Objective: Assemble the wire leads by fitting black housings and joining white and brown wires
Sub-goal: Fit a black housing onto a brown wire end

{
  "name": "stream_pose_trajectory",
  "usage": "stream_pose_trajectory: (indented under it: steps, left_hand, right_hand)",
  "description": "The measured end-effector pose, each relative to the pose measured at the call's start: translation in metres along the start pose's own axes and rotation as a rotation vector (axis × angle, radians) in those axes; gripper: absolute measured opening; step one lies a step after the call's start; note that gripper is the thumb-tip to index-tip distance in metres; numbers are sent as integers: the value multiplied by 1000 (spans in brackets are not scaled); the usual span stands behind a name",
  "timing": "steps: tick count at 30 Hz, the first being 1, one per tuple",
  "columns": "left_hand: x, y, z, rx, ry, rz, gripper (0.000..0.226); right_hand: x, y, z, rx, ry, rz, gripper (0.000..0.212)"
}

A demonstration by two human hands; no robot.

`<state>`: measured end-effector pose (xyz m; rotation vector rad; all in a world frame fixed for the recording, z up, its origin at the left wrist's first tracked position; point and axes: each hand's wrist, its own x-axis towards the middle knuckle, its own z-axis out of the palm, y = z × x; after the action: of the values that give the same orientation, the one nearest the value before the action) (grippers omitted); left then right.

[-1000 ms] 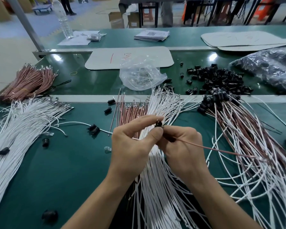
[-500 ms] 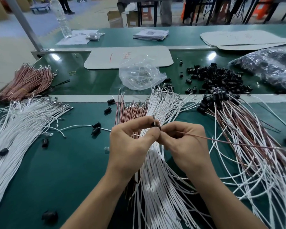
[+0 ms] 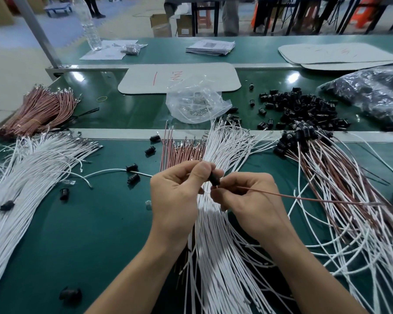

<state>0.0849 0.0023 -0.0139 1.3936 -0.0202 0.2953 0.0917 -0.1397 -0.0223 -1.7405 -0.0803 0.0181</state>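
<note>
Clearly this job is somewhere in its middle, with one lead being put together at this moment. The left hand [image 3: 175, 196] pinches a black housing [image 3: 214, 177] between thumb and forefinger, and the right hand [image 3: 247, 200], touching it, pinches a brown wire [image 3: 304, 197] right at the housing's lower end; the wire trails away to the right of that hand. Whether its tip is seated, or whether a white wire is already fitted, I cannot tell, since the fingers hide the joint. To the right of the right hand lies a spread of finished leads [image 3: 327, 177], white and brown wires paired in housings, so a fair share looks done. Much looks left: a fan of loose white wires [image 3: 218, 257] lies under both hands, a row of loose brown wires [image 3: 182, 152] sits just beyond the left hand, and a heap of spare housings [image 3: 304, 109] lies well beyond the right hand. Farther left of the left hand, more white wires [image 3: 32, 177] and a tied brown bundle [image 3: 36, 109] wait on the bench [image 3: 77, 234].
</note>
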Motion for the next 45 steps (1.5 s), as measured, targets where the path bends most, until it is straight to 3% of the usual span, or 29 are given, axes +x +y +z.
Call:
stream_pose_trajectory:
  steps: [5,9,12,14,17,21,29,37,45]
  left_hand:
    - [1,2,1,-53,-70,-19,15]
    - [1,-1,0,-6,-56,-14,20]
    - [3,-6,-3,79,10,7,8]
    - [4,-9,-5,164,63,4,15]
    - [4,-10,-7,201,109,-50,26]
    - [3,-12,-4,243,112,-104,11]
    - [4,-6,5,186,-52,-158,16]
    - [3,-2,6,155,-131,-181,23]
    - [3,-1,5,124,-128,-170,21]
  right_hand:
    - [2,3,-3,76,-8,10,5]
    - [2,7,-4,78,-46,35,18]
    - [7,4,-13,161,69,77,27]
    - [9,0,-22,177,151,31,23]
    - [7,-6,-29,116,205,-94,18]
    - [3,-11,-31,122,117,-135,25]
    - [4,-3,-30,-108,140,-130,29]
    - [12,7,-18,163,128,62,32]
    - [12,9,-14,236,150,68,33]
